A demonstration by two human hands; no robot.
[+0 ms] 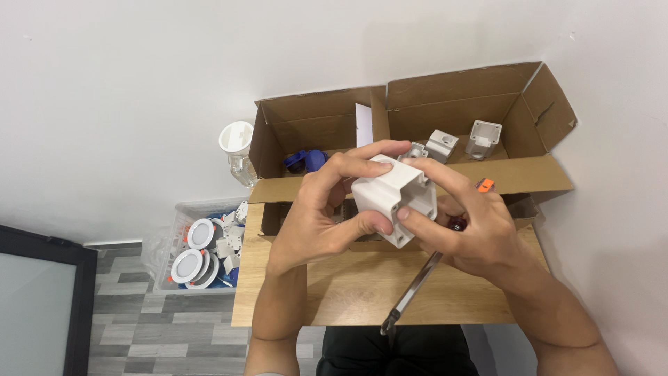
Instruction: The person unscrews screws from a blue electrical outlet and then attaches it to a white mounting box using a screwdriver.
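At the far left, on the grey plank floor, a clear plastic bin (167,240) holds round white lamp fittings (200,234) and small white brackets, and just beyond it a clear jar with a white lid (236,139) stands against the wall. Over the pale wooden desk (348,289) the left hand (316,216) is clamped on the left side of a white square plastic housing (395,198), its fingers curled over the top edge and its thumb pressed against the lower corner. The housing sits between the two hands, raised above the desk in front of an open brown cardboard box (417,125). It is a boxy shell with rounded corners, tilted, its open hollow face turned up and to the right. The right hand (470,226) is closed on its right side, forefinger across the rim, and also grips a screwdriver with a dark metal shaft (414,289) that slants down to the left toward the desk's near edge, its orange-tipped handle showing above the knuckles. Inside the box lie blue parts (306,160) on the left and two more white housings (463,141) on the right.
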